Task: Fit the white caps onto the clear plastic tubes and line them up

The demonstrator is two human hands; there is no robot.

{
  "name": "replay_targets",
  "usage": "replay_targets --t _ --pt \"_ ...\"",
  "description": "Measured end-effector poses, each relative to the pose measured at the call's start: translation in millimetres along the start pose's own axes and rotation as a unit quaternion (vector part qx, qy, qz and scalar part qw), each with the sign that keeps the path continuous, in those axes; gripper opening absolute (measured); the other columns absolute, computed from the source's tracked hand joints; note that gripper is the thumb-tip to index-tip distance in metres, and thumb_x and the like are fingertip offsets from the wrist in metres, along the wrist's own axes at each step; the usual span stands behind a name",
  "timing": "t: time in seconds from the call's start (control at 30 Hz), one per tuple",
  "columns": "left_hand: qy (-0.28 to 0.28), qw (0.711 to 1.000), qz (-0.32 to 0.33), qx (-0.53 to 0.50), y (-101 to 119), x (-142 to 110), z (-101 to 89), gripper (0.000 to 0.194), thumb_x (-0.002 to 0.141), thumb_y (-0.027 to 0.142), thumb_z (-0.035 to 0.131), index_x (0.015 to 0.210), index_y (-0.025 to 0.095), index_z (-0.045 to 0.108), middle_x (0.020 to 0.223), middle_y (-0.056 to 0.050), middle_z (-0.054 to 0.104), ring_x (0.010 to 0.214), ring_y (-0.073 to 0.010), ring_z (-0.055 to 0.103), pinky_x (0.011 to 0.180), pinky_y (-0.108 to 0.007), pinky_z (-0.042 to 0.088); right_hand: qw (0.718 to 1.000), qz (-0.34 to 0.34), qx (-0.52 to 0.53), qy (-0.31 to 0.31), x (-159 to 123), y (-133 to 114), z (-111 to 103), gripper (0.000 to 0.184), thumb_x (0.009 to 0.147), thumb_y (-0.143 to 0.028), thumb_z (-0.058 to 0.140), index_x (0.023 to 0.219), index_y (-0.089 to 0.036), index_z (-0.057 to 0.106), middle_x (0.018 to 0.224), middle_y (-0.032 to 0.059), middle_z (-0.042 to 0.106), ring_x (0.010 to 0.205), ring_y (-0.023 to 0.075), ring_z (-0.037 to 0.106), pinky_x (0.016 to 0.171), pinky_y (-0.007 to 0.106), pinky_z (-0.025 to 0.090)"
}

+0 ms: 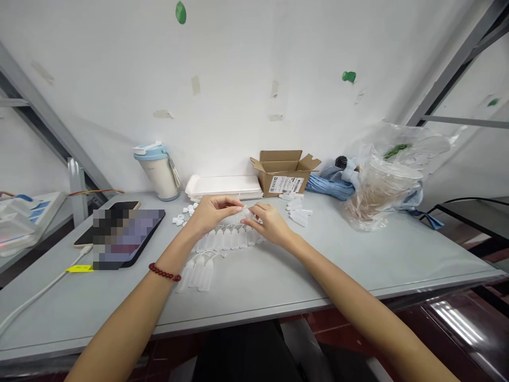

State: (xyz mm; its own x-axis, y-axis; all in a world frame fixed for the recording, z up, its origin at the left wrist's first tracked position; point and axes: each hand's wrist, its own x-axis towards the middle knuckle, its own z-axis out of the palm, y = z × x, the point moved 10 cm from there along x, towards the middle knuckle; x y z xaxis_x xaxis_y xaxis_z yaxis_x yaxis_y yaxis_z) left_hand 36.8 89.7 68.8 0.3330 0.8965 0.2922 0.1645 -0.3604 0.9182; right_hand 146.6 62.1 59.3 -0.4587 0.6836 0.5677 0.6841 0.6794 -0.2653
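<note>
My left hand (214, 212) and my right hand (270, 222) meet above the middle of the table, fingertips pinched. Between them is a small translucent plastic piece (246, 213), partly covered by the fingers. Just below lies a row of translucent plastic sleeves (222, 240) with thin loops at their upper ends. Closer to the front edge is a smaller group of such sleeves (198, 274). Loose clear plastic pieces (299, 216) lie right of my right hand. Small white plastic parts (180, 219) are beside my left hand, which partly hides them.
Along the wall stand a cup with a blue lid (161, 172), a white flat stack (225, 187), an open cardboard box (284, 175), blue cloth (330, 187) and a bagged container (384, 185). Two phones (139, 239) and a white cable (35, 298) lie left on the grey table (278, 289).
</note>
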Motion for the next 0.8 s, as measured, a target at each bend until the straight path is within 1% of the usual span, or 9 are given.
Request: replay_targets --t 0.07,0.17,0.33,0.47,0.53,0.67,0.8 --pt "-0.019 1.0 -0.005 0.009 -2.9 0.2 4.5 0.02 0.069 0.032 0.071 0.081 0.017 0.072 0.085 -0.006 0.071 0.081 -0.0194 0.063 0.074 -0.031 0.049 1.0 0.014 0.01 -0.01 -1.2 2.0 2.7 0.025 0.086 -0.038 0.056 0.08 -0.014 0.058 0.072 0.0022 0.052 0.061 0.0122 0.046 0.061 0.024 0.034" --pt "-0.022 0.999 -0.006 0.025 -2.8 -0.5 5.2 0.018 0.07 0.032 0.07 0.081 0.017 0.071 0.085 -0.005 0.071 0.08 -0.0185 0.063 0.072 -0.03 0.049 0.999 0.027 0.025 -0.009 -2.4 6.0 4.6 0.027 0.086 -0.04 0.056 0.081 -0.014 0.058 0.073 0.0021 0.05 0.058 0.0109 0.043 0.058 0.023 0.034" --pt "-0.018 0.999 -0.007 0.05 2.1 -2.7 4.5 0.016 0.07 0.03 0.069 0.076 0.016 0.068 0.081 -0.005 0.068 0.078 -0.0181 0.062 0.071 -0.03 0.049 0.998 0.025 0.057 0.021 -2.2 5.7 2.1 0.028 0.085 -0.041 0.057 0.082 -0.014 0.06 0.071 0.0009 0.049 0.057 0.0101 0.041 0.057 0.023 0.034" --pt "-0.049 0.998 -0.017 0.025 2.0 -3.9 12.3 0.017 0.069 0.029 0.069 0.079 0.016 0.065 0.083 -0.004 0.066 0.08 -0.0183 0.062 0.072 -0.031 0.05 0.995 0.025 0.085 0.046 -1.8 5.1 -1.7 0.027 0.084 -0.04 0.058 0.08 -0.014 0.06 0.068 -0.0001 0.049 0.057 0.0102 0.042 0.056 0.022 0.035" --pt "-0.057 0.998 -0.006 0.033 5.1 -4.5 14.7 0.016 0.072 0.03 0.067 0.079 0.016 0.065 0.083 -0.004 0.066 0.08 -0.0176 0.061 0.072 -0.03 0.049 0.995 0.016 0.09 0.049 -1.7 3.1 -2.4 0.028 0.084 -0.042 0.057 0.082 -0.015 0.061 0.068 0.0 0.049 0.057 0.0104 0.043 0.056 0.022 0.035" --pt "-0.05 0.995 0.025 0.077 12.0 -4.7 13.7 0.02 0.078 0.035 0.062 0.075 0.016 0.064 0.077 -0.003 0.064 0.074 -0.0153 0.057 0.067 -0.027 0.045 0.994 -0.002 0.09 0.059 -3.1 -0.6 -3.0 0.031 0.085 -0.046 0.055 0.088 -0.015 0.061 0.071 0.0012 0.05 0.058 0.0111 0.044 0.056 0.023 0.037" --pt "-0.035 0.997 0.015 0.061 8.7 -3.3 9.1 0.027 0.074 0.041 0.066 0.068 0.016 0.06 0.074 -0.002 0.063 0.071 -0.0149 0.056 0.065 -0.027 0.044 0.993 -0.013 0.091 0.07 -5.8 -4.7 -2.7 0.031 0.085 -0.044 0.055 0.096 -0.016 0.059 0.077 0.0036 0.053 0.06 0.0122 0.047 0.058 0.025 0.04"
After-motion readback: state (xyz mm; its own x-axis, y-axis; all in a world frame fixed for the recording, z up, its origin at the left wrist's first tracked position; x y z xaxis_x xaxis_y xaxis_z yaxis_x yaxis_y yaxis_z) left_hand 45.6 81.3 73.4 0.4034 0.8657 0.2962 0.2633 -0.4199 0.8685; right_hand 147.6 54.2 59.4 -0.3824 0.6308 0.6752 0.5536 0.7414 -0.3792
